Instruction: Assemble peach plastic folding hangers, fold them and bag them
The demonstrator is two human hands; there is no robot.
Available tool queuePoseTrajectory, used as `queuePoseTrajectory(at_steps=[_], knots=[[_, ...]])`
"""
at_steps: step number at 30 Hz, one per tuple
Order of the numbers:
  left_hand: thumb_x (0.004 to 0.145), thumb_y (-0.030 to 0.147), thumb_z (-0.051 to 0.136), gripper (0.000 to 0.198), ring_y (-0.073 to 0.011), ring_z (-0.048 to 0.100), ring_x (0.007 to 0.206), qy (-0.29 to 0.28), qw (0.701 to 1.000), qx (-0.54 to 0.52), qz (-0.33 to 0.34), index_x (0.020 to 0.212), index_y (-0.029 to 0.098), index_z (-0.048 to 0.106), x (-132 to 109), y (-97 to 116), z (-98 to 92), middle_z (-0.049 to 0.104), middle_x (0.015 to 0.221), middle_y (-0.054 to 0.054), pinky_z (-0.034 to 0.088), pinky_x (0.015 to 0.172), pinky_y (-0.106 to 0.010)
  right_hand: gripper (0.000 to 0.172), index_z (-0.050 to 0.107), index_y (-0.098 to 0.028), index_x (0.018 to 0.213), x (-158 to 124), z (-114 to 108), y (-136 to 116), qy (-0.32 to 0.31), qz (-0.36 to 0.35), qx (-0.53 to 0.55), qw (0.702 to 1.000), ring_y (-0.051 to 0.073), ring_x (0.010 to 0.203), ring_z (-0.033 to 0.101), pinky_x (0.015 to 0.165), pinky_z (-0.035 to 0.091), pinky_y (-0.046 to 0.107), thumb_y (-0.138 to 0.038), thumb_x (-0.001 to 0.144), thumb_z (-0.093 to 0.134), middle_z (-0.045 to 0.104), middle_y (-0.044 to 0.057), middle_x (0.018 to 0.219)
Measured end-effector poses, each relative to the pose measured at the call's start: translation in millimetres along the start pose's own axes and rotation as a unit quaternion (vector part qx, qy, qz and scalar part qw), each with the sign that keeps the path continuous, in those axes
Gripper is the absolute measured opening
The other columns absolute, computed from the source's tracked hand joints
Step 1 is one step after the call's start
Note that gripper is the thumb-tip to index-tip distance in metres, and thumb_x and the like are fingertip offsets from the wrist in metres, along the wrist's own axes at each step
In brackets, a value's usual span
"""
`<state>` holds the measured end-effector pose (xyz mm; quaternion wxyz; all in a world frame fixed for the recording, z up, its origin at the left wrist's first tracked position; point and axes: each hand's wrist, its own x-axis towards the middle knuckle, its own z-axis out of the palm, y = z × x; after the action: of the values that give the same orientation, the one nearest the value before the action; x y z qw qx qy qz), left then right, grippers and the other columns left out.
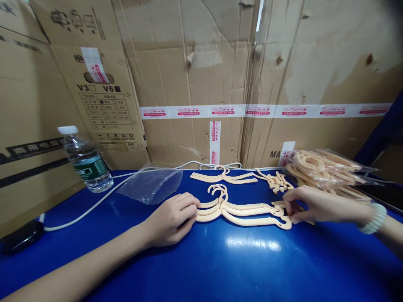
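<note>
so, left hand (173,219), fingers (189,212) together, gripping hangers (248,222); right hand (311,204) half-curled at ends, pinch unclear.

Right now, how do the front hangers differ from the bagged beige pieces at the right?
The front hangers lie unwrapped; the bagged pieces sit inside clear plastic. The front hangers lie between left hand and right hand; the bagged pieces are heaped beyond the right hand. Both are beige.
</note>
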<state>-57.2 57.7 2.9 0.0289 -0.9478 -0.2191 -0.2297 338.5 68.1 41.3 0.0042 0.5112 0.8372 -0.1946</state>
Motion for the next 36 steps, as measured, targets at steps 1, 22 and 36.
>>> queuePoseTrajectory(at_steps=[1, 22, 36], knots=[[0.089, 0.007, 0.045, 0.013, -0.0233, 0.057, 0.092, -0.001, 1.0, -0.001, 0.0, 0.089, 0.016, 0.054, 0, 0, 0.1, 0.062, 0.103, -0.011, 0.046, 0.079, -0.037, 0.016, 0.065, -0.018, 0.075, 0, 0, 0, 0.0, 0.001, -0.004, 1.0, 0.02, 0.068, 0.061, 0.061, 0.043, 0.027, -0.034, 0.076, 0.063, 0.066, 0.004, 0.073], [0.089, 0.007, 0.044, 0.015, -0.0216, 0.059, 0.088, -0.007, 1.0, 0.005, 0.002, 0.091, 0.015, 0.057, 0, 1, 0.4, 0.065, 0.097, -0.011, 0.047, 0.076, -0.035, 0.016, 0.065, -0.016, 0.072, -2, -3, -14, 0.011, 0.029, -0.015, 0.999, 0.021, 0.061, 0.06, 0.057, 0.044, 0.03, -0.03, 0.076, 0.059, 0.067, 0.009, 0.071], [0.09, 0.008, 0.047, 0.015, -0.0232, 0.062, 0.095, -0.005, 1.0, 0.022, 0.003, 0.097, 0.016, 0.057, -1, -1, 1.7, 0.067, 0.103, -0.011, 0.049, 0.081, -0.037, 0.016, 0.069, -0.018, 0.072, 4, 1, 3, 0.062, 0.01, -0.048, 0.997, 0.021, 0.063, 0.062, 0.057, 0.044, 0.029, -0.031, 0.076, 0.061, 0.069, 0.007, 0.07]])
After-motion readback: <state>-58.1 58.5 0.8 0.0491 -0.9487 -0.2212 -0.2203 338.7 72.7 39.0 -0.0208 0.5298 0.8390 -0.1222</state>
